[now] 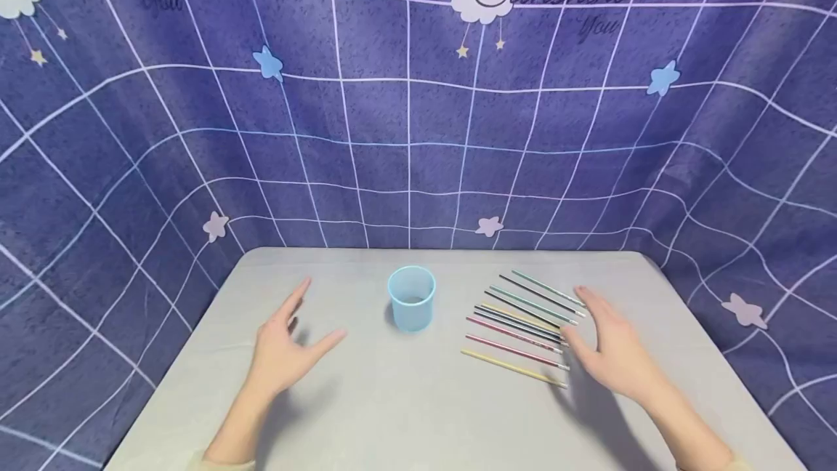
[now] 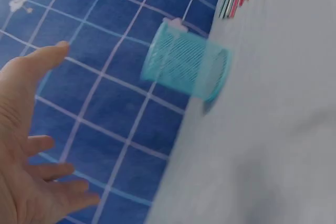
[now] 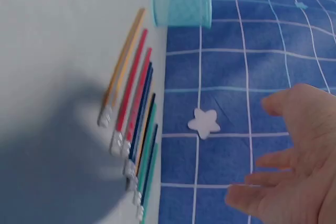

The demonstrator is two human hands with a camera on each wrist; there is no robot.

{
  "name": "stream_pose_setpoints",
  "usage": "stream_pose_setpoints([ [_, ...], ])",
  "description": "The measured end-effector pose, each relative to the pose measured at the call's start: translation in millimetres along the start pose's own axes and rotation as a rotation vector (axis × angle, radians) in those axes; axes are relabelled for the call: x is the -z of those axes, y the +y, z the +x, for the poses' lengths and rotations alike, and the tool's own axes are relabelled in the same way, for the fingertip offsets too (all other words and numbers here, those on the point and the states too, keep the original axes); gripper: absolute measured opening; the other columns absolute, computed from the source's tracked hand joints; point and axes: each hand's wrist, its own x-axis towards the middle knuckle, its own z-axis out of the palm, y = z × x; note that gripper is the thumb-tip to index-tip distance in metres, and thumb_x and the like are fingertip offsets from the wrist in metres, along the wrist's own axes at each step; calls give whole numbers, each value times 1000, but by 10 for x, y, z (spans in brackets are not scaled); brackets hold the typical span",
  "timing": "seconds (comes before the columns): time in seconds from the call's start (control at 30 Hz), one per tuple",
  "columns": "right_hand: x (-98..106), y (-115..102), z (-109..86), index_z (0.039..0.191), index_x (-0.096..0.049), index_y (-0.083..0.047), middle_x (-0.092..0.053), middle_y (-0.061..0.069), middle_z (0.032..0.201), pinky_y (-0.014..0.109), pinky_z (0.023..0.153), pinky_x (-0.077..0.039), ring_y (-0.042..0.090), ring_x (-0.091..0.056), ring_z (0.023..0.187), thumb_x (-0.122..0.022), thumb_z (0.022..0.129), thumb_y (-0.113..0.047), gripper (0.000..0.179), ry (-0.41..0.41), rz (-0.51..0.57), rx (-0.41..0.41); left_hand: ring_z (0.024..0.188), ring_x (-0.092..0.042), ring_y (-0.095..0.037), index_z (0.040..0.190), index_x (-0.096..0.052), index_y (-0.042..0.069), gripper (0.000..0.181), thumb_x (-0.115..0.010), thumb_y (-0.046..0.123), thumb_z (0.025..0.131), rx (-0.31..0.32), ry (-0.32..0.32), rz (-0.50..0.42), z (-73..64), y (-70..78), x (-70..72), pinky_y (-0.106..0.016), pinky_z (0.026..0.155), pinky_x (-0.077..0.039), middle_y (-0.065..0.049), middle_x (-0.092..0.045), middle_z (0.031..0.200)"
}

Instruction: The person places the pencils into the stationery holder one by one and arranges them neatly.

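Observation:
A light blue mesh pencil cup (image 1: 412, 311) stands upright near the middle of the table. To its right several pencils (image 1: 513, 367) lie side by side, in yellow, red, black and green, with their eraser ends toward the right. My left hand (image 1: 284, 355) hovers left of the cup, thumb and fingers spread, holding nothing. Over the eraser ends of the pencils hangs my right hand (image 1: 615, 351), its fingers apart and nothing gripped. The left wrist view shows the cup (image 2: 184, 61) beyond the left hand (image 2: 37, 150). In the right wrist view, the right hand (image 3: 294, 166) is apart from the pencils (image 3: 131, 87).
A pale grey cloth covers the table (image 1: 405, 413). Behind it and on both sides hangs a dark blue curtain (image 1: 379, 115) with a white grid, stars and clouds, meeting the table's back edge.

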Motion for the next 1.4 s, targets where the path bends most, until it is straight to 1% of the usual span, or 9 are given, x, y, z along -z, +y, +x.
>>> stream_pose_setpoints([
  [0.1,-114,-50,20,140,-61,3,-71,24,131,64,101,-57,46,-69,119,-83,86,-15,61,46,-30,97,147,-54,-42,162,-44,12,96,-94,28,82,29,-32,-171,104,-13,-244,-53,120,-49,-17,-50,163],
  [0.2,-244,-111,41,128,-71,-4,-78,11,112,47,82,-65,29,-76,96,-85,81,-10,50,47,-49,173,146,-55,-41,160,-45,8,94,-95,24,82,39,-46,-276,188,-15,-490,-50,121,-49,-19,-52,161],
  [0.27,-337,-165,52,123,-74,-7,-77,4,105,36,73,-65,20,-74,86,-85,80,-7,44,13,-35,202,145,-56,-42,159,-45,7,95,-96,24,80,40,-53,-311,230,-23,-650,-50,121,-49,-19,-53,161],
  [0.37,-479,-256,65,115,-77,-9,-77,1,100,26,69,-62,13,-71,81,-84,81,-4,35,-57,18,231,145,-56,-41,160,-45,8,98,-97,27,79,49,-68,-339,286,-35,-862,-50,121,-50,-19,-53,161],
  [0.63,-766,-361,92,101,-77,-7,-73,-1,88,18,63,-55,4,-62,73,-81,81,2,22,-171,77,286,145,-56,-42,160,-44,7,100,-98,25,77,43,-80,-397,436,-38,-1299,-50,120,-51,-22,-53,159],
  [0.8,-841,-359,75,96,-76,-6,-68,-5,81,17,59,-53,-2,-55,71,-81,83,2,16,-250,58,262,144,-58,-39,157,-48,7,99,-99,27,75,26,-100,-399,469,7,-1424,-51,118,-52,-20,-60,154],
  [0.93,-904,-363,68,92,-77,-9,-69,-6,80,19,61,-56,-2,-57,72,-80,86,2,12,-310,25,246,140,-62,-38,155,-52,9,96,-100,29,74,31,-66,-375,481,-13,-1483,-49,114,-56,-18,-65,147],
  [1.17,-978,-369,43,85,-77,-11,-68,-7,76,18,58,-54,-2,-56,69,-82,83,3,15,-291,-13,237,134,-67,-38,152,-55,10,91,-99,29,74,36,-42,-382,464,-44,-1511,-50,110,-60,-18,-68,143],
  [1.4,-912,-374,104,85,-77,-10,-71,-5,77,20,58,-56,1,-59,69,-83,82,5,16,-313,-4,219,131,-69,-37,150,-57,9,89,-99,30,75,40,-50,-401,499,-22,-1526,-51,109,-60,-16,-70,141],
])
